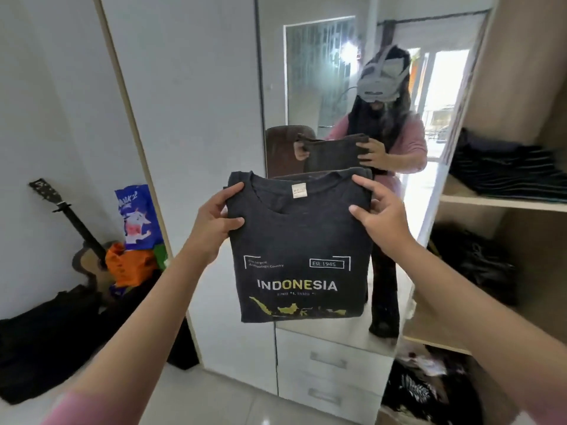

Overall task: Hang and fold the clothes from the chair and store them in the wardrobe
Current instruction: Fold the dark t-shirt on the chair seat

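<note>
A folded dark grey T-shirt (299,240) with "INDONESIA" and a yellow map printed on it hangs upright in front of the wardrobe mirror (343,96). My left hand (219,223) pinches its upper left edge near the collar. My right hand (380,219) grips its upper right edge, thumb on the front. The wardrobe's open shelves (491,201) stand to the right, with a stack of folded dark clothes (506,170) on the upper shelf. The chair appears only as a reflection in the mirror.
Loose dark clothes (478,262) lie on the middle shelf and more at the bottom right. White drawers (331,366) sit under the mirror. At the left wall lean a guitar (89,250), coloured bags (138,240) and a black bag (46,342) on the floor.
</note>
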### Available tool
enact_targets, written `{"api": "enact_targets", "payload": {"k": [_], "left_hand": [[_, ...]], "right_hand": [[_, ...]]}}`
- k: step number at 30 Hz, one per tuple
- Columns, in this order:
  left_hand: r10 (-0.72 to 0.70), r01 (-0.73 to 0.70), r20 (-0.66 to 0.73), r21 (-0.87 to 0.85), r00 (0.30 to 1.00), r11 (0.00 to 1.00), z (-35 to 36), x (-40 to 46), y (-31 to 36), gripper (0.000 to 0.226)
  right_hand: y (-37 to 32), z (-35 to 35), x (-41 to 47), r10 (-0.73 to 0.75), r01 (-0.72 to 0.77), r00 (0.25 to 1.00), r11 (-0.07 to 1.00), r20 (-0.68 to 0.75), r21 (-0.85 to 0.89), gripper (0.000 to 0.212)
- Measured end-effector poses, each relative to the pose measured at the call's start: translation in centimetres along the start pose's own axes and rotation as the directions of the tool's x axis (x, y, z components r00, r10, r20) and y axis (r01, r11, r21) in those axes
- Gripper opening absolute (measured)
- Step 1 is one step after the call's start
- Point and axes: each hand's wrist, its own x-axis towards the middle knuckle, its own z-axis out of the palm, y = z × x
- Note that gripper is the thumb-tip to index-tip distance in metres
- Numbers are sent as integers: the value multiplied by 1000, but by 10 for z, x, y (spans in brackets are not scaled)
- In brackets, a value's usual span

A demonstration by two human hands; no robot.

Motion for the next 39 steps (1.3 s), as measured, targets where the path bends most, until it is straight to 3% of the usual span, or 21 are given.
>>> {"api": "enact_targets", "payload": {"k": [11, 16, 22, 29, 39], "left_hand": [[145, -126, 293, -80, 945, 989, 220, 65, 22, 61], [297, -318, 352, 2, 887, 948, 311, 106, 54, 63], [368, -383, 339, -22, 866, 923, 407, 151, 82, 62], [487, -536, 341, 62, 804, 842, 486, 203, 90, 67], [401, -431, 251, 78, 881, 899, 559, 266, 51, 71]], "right_hand": [[-20, -214, 41, -144, 75, 967, 949, -209, -307, 70], [-40, -305, 80, -228, 116, 945, 905, -234, -410, 77], [-51, -394, 140, -293, 125, 929, 824, -226, -552, 87], [-48, -449, 193, -307, 62, 914, 750, -264, -659, 90], [8, -487, 249, -195, -72, 939, 695, -284, -715, 96]]}}
